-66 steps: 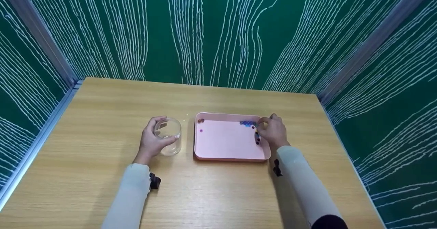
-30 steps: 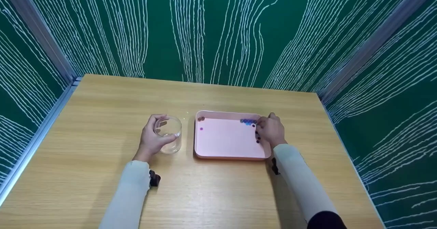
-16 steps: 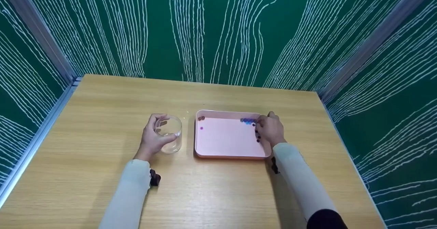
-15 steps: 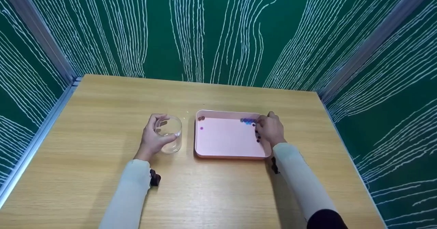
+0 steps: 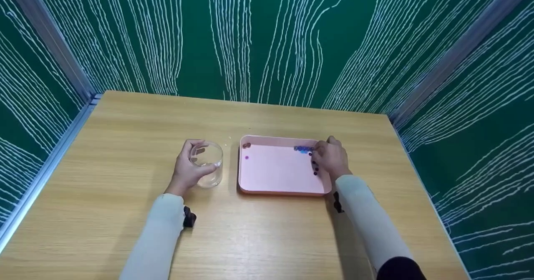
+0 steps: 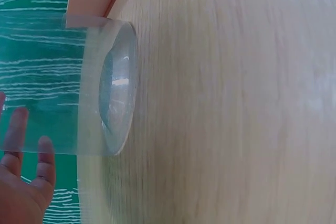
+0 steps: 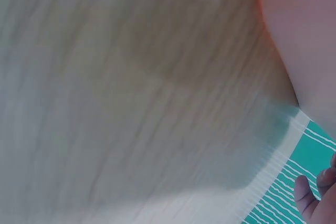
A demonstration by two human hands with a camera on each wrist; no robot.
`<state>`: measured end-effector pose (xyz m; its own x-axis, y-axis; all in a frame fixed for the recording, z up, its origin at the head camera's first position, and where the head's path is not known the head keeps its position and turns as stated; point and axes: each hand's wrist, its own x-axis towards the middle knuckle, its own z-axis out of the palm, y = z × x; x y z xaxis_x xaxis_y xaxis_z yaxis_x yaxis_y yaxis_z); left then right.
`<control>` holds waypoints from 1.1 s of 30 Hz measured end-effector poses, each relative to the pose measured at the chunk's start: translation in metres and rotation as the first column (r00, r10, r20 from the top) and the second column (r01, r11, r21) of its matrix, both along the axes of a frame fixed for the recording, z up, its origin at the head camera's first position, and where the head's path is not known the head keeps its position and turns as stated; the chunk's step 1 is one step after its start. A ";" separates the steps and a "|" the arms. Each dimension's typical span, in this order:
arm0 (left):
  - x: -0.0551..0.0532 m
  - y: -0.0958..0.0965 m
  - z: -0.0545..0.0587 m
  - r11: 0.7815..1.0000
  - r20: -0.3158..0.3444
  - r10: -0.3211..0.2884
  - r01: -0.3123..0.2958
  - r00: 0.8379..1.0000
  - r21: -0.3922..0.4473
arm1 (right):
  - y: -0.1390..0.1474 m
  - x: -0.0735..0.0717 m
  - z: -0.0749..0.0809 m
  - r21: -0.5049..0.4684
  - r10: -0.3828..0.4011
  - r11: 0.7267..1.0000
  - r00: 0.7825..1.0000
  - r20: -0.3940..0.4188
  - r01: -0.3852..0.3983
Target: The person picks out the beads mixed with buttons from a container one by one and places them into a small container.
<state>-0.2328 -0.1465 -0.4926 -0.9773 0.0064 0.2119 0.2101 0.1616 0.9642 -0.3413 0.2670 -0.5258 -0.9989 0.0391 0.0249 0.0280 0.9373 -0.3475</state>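
Note:
My left hand (image 5: pixel 187 169) grips a clear cup (image 5: pixel 212 175) standing upright on the table, left of a pink tray; its thumb lies across the near side. In the left wrist view the see-through wall and thick base of the cup (image 6: pixel 118 87) show, with fingers behind it. My right hand (image 5: pixel 331 157) reaches over the tray's right rim, fingertips bent down among small beads. Blue and purple beads (image 5: pixel 302 149) line the far right corner, and dark beads (image 5: pixel 315 170) lie along the right wall. The hand hides its fingertips, so I cannot tell whether they pinch a bead.
The pink tray (image 5: pixel 275 171) lies on a wooden table (image 5: pixel 258 234). At its left end are brown beads (image 5: pixel 246 145) and one magenta bead (image 5: pixel 247 157). Green walls (image 5: pixel 196 42) with white lines rise behind and beside the table.
The right hand has shifted slightly left and deeper over the tray's beads, hiding a few that showed before. The left hand and cup stay in place.

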 end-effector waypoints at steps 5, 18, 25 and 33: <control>0.000 -0.001 0.001 1.000 -0.006 0.005 -0.005 1.000 -0.009 | 0.001 0.002 0.007 -0.049 -0.021 0.999 1.000 0.017 0.022; 0.000 -0.001 0.000 1.000 -0.008 0.014 -0.015 1.000 -0.028 | 0.004 0.013 0.018 -0.088 -0.012 0.996 0.999 -0.029 0.009; 0.002 -0.002 0.000 1.000 0.038 -0.012 0.013 0.999 -0.027 | 0.003 0.018 0.019 -0.098 -0.008 0.995 1.000 -0.022 0.006; 0.001 -0.002 0.002 0.999 0.056 -0.020 0.022 0.998 -0.043 | 0.004 0.020 0.020 -0.073 0.020 0.997 0.996 -0.086 -0.027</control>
<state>-0.2316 -0.1481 -0.4902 -0.9872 0.0350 0.1559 0.1597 0.1998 0.9667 -0.3217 0.2712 -0.5055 -0.9940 0.0205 0.1074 -0.0262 0.9088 -0.4164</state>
